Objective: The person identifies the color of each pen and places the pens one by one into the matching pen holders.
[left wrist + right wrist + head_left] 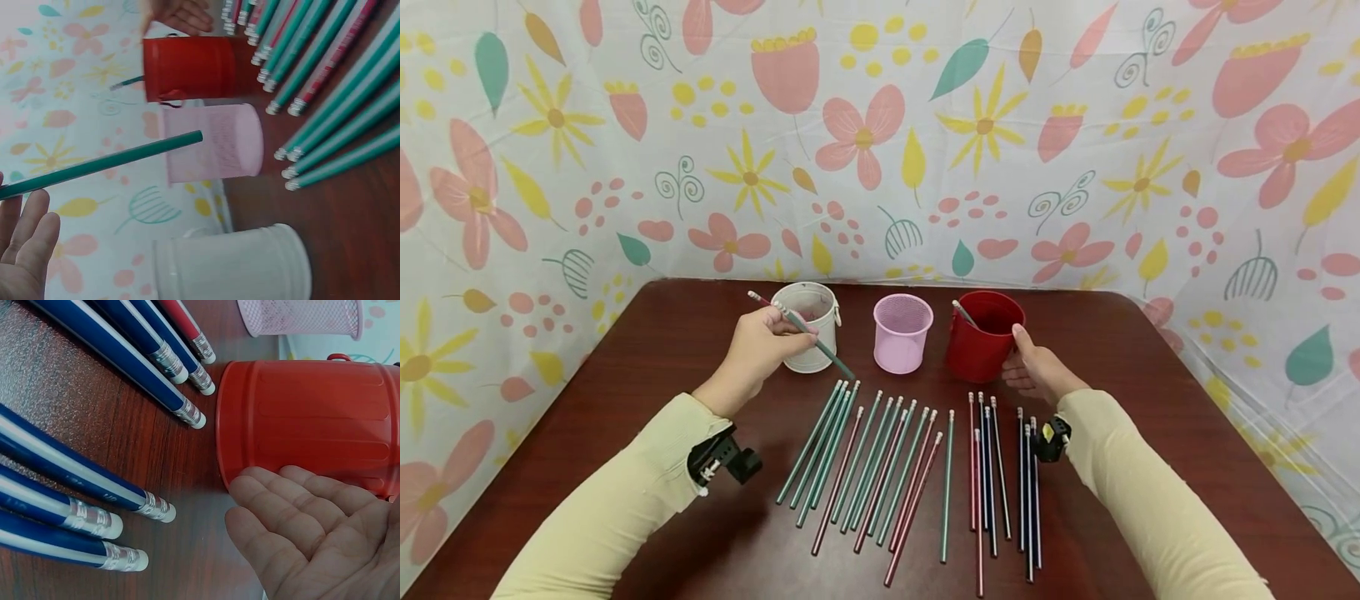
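Observation:
My left hand (758, 354) pinches a green pencil (823, 348) beside the white bucket (808, 360). The pencil slants down to the right in front of that bucket, its eraser end above the hand. A red pencil (758, 297) shows its eraser end past the bucket's left rim, partly hidden by the hand. On the right, my right hand (1036, 367) rests against the side of the red bucket (977, 354), thumb close to the rim. In the right wrist view its fingers (294, 506) lie extended along the red wall. One green pencil (964, 312) leans inside the red bucket.
Between the buckets stands a pink mesh cup (900, 352). Across the dark wooden table (700, 517) lie several green pencils (808, 442), red pencils (913, 508) and blue pencils (1028, 500), erasers away from me. A flowered cloth (865, 208) hangs behind.

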`<state>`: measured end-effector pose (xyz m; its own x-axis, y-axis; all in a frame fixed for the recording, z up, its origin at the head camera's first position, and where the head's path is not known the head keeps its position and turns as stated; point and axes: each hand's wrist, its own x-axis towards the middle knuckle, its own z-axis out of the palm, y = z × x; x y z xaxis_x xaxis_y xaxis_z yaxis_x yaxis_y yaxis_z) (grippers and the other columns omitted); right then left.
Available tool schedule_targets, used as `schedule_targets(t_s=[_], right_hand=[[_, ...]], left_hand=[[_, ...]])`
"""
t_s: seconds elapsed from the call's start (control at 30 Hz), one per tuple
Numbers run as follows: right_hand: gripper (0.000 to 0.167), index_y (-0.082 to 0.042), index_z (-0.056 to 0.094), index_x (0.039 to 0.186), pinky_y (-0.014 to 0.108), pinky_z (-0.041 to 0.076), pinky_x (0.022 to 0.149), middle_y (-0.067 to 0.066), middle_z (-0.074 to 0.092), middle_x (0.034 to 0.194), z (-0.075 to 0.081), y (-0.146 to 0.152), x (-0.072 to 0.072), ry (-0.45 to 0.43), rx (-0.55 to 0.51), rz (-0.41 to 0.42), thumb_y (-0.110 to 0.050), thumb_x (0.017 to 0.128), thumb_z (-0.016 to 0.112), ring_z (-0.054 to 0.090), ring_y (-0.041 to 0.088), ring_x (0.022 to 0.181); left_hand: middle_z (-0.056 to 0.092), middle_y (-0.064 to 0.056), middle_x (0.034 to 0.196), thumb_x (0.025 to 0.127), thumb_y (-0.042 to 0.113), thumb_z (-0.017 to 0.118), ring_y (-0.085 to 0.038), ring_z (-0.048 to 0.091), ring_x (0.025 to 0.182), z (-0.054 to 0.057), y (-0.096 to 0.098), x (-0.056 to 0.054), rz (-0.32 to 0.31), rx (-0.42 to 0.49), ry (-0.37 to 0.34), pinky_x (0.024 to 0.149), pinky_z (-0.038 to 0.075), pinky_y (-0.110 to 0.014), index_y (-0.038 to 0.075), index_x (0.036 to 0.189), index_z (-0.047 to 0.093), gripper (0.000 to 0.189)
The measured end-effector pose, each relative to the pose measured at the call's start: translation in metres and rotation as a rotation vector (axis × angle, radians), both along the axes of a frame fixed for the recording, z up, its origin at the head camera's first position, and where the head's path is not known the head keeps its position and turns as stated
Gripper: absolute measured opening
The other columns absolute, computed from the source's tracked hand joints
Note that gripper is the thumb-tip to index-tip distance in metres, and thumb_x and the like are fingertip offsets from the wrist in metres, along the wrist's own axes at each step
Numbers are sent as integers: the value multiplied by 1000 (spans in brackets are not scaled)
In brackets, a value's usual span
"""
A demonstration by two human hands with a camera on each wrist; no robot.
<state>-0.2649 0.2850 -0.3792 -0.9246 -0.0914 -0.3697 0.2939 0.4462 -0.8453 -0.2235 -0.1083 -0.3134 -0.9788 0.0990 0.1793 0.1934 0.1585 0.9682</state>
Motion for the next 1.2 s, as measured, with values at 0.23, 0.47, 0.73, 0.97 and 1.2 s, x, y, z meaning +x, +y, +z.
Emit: schedule_targets(t_s=[0.23,0.47,0.73,0.97,1.2], right_hand=[[98,20,35,133,56,34,104,38,39,137,1,0,0,-1,6,0,-67,94,11,43,47,125],[94,20,31,137,57,33,105,38,36,139,4,1,1,0,9,9,-62,96,8,41,48,126],[96,20,28,138,57,32,105,38,35,139,2,-1,1,-7,18,9,-64,95,8,41,48,127],[100,20,29,137,56,32,105,39,36,139,1,0,1,-14,21,19,-67,94,7,40,48,127],[99,21,29,137,56,31,106,39,36,139,3,-2,0,-14,20,24,-66,94,7,40,48,127]], left_hand=[[71,0,78,81,-5,67,-4,64,73,19,1,-3,26,76,41,74,53,-22,-4,91,62,11],[68,6,77,84,-5,64,-7,66,74,31,19,-19,-10,212,15,77,55,-28,0,92,57,11],[67,7,75,83,-3,68,-6,62,73,42,45,-23,0,177,46,68,50,-20,3,89,60,11],[70,-5,80,81,-6,69,-12,65,82,49,70,-26,-10,201,88,86,51,-29,1,87,61,13],[69,-16,83,78,-11,69,-10,64,71,54,93,-29,-30,247,109,79,54,-29,-5,87,64,12]])
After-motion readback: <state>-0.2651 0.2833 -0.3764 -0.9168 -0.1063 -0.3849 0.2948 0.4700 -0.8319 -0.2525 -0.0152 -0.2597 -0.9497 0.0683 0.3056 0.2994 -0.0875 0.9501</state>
